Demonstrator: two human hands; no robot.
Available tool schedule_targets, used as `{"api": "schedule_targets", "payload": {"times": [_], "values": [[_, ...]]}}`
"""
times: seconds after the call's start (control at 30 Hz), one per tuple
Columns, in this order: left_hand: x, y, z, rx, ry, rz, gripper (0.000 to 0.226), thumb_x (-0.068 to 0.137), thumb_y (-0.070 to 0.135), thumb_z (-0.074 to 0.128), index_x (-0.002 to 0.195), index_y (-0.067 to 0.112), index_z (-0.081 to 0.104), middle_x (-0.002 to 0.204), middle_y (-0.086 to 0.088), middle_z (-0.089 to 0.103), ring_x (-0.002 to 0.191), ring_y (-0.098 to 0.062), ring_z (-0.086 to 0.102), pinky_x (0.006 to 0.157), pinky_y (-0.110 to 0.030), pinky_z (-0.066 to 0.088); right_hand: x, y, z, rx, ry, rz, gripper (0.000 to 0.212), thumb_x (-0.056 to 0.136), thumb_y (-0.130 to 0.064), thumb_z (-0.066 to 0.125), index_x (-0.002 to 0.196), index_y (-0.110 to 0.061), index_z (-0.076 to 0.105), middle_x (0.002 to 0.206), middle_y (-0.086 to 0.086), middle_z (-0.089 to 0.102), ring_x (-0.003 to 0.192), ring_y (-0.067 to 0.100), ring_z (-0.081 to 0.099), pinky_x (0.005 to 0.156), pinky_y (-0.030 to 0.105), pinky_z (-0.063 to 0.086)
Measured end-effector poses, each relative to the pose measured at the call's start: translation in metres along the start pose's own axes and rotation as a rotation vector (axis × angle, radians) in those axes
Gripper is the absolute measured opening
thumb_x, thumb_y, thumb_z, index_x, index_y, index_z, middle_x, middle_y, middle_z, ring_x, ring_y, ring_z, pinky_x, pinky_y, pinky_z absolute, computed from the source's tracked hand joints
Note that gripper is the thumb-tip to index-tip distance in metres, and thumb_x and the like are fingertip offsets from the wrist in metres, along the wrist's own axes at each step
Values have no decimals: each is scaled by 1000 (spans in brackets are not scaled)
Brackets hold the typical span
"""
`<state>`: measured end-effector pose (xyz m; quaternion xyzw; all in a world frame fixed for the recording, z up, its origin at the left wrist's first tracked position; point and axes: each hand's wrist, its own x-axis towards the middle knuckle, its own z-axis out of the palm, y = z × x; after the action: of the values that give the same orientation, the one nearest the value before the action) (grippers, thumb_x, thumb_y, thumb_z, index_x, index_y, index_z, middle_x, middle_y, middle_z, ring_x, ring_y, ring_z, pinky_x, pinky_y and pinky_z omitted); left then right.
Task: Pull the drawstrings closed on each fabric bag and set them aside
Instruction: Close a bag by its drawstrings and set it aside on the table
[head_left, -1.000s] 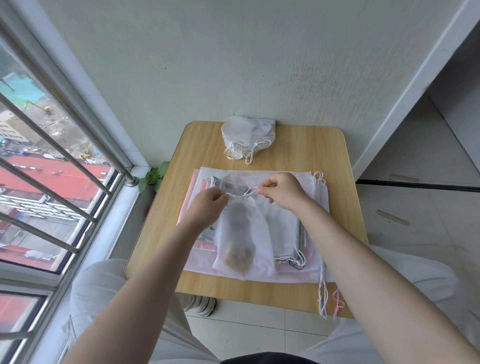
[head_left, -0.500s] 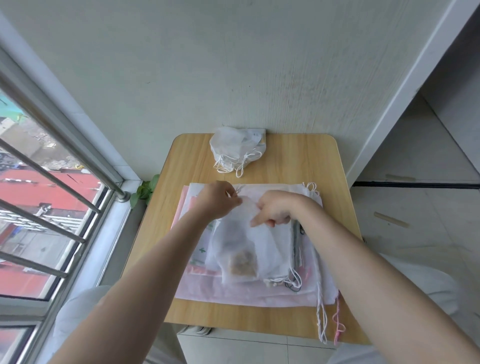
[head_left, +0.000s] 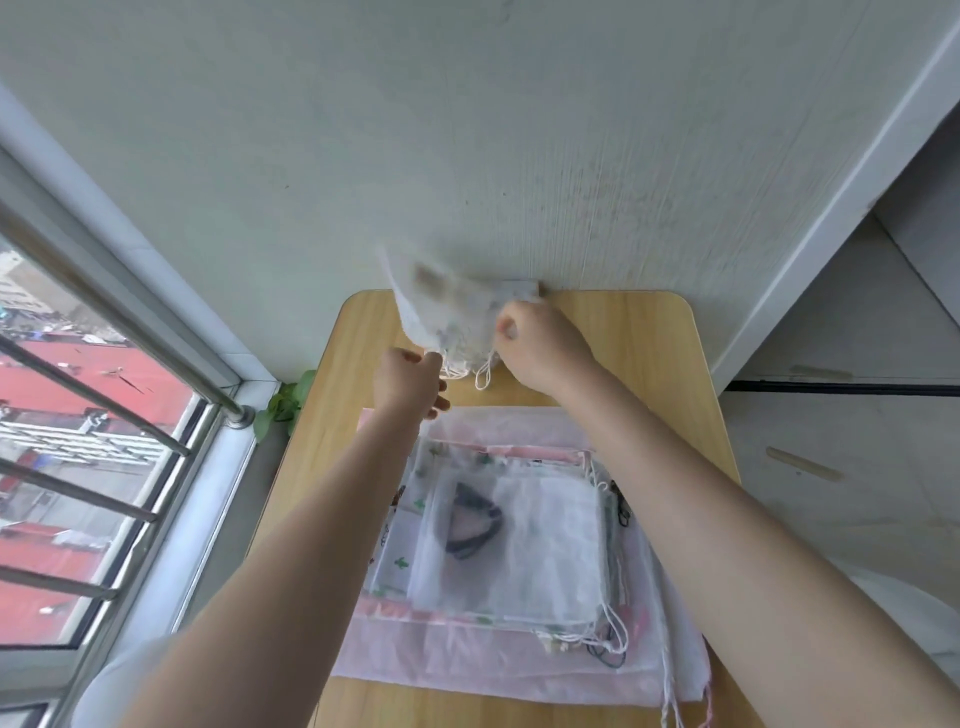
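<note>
Both hands are at the table's far edge; the left hand pinches the drawstrings and the right hand grips the blurred white bag, apparently cinched; the stack of bags near the person remains undone

Wall blocks beyond table; bag stack covers near half.

Pale textured wall, barred window left, wooden table, tiled floor
</note>
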<state>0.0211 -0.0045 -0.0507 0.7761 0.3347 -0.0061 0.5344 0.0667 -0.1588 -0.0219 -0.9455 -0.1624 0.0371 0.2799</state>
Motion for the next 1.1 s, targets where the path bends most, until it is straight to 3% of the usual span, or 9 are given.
{"api": "schedule_targets", "payload": {"times": [0.1,0.27,0.33,0.4,0.5,0.8,0.9,0.97,1.1], "values": [[-19,-14,1,249,-2,9,24,90,28,55,107,14,48,85,-6,68,56,-14,61,48,-25,42,-18,24,10,-54,-191,126,16,91,-16,48,82,-11,61,85,4,63,79,26,61,63,31,46],[-45,-46,16,606,-197,326,13,81,23,65,94,22,66,94,2,63,87,-17,59,63,-24,42,-51,32,23,-306,-453,170,33,84,-34,66,62,-16,48,67,3,54,58,21,49,51,24,33],[-54,-60,26,764,-305,430,31,79,27,71,109,23,66,106,-1,57,104,-20,54,80,-27,42,-66,31,23,-388,-428,134,33,84,-41,66,69,-16,51,76,1,57,71,22,54,61,25,36],[-60,-69,33,914,-358,475,50,77,34,73,124,26,57,118,-2,51,116,-21,45,92,-31,39,-76,31,20,-485,-413,99,12,85,-26,63,92,-18,60,100,2,63,96,25,58,76,28,37],[-66,-77,41,1042,-327,504,57,78,43,74,128,28,54,124,-3,47,121,-23,42,97,-37,40,-91,37,18,-590,-440,86,34,84,-16,62,118,-16,60,123,5,60,119,25,51,96,33,36],[-76,-70,44,1149,-200,550,33,82,42,67,111,29,58,113,2,58,115,-23,51,101,-38,29,-110,39,6,-574,-259,11,29,87,-6,53,113,-17,61,119,3,61,117,26,50,103,38,29],[-80,-69,42,1047,-200,591,45,80,42,68,121,30,55,121,2,52,118,-21,47,102,-39,31,-107,35,1,-487,-222,-50,28,90,-5,51,107,-22,64,116,1,55,116,25,42,97,40,29],[-82,-66,41,884,-229,630,45,80,43,69,121,29,56,119,5,55,115,-18,49,98,-38,35,-104,31,-2,-399,-281,-105,28,93,-7,50,103,-27,67,111,-1,51,113,23,41,94,39,30],[-86,-53,34,665,-280,453,14,90,32,61,85,23,69,85,8,70,86,-15,65,72,-29,47,-97,29,12,-44,-230,-88,16,93,-9,53,103,-19,62,108,3,50,96,27,58,79,36,48]]}}
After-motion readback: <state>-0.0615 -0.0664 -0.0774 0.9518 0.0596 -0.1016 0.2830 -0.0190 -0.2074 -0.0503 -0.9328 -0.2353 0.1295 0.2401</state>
